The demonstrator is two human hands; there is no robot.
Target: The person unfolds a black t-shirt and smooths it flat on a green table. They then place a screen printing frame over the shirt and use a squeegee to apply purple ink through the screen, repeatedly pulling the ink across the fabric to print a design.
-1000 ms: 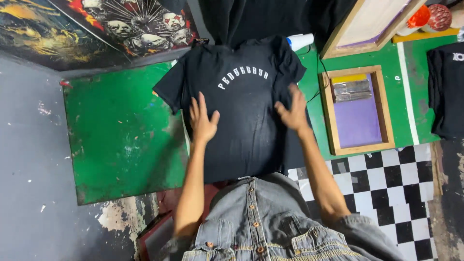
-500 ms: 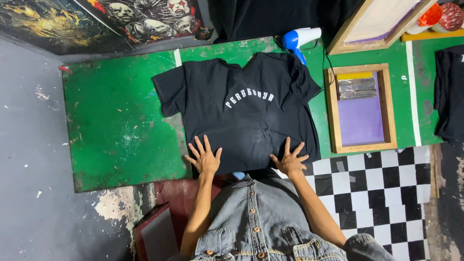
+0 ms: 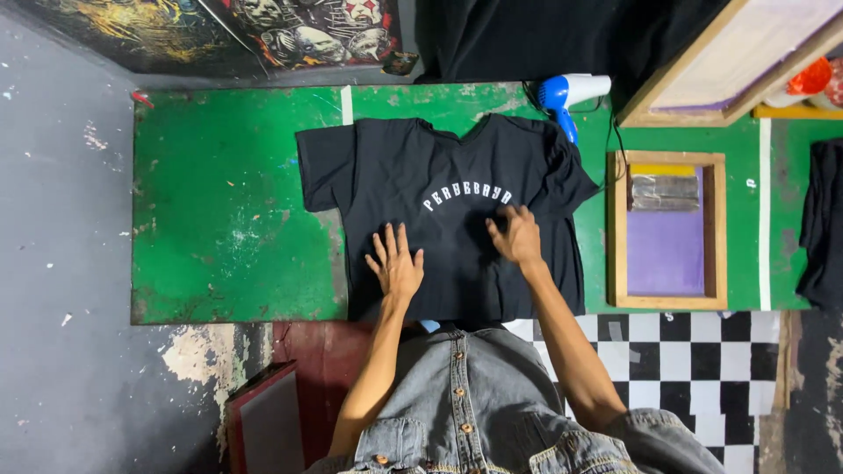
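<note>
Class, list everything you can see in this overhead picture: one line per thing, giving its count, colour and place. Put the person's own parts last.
T-shirt: one, black with an arc of white letters, flat on the table.
Table: one, green, worn paint, centre.
Hair dryer: one, blue and white, beyond the shirt's right sleeve.
Printing screen: one, wooden frame, purple mesh, right of the shirt.
Larger wooden frame: one, top right, leaning.
Dark cloth: one, black, far right edge.
Posters: dark artwork, top left.
Checkered floor: black and white, lower right.
Left hand: flat on the shirt.
Right hand: on the shirt below the lettering.
</note>
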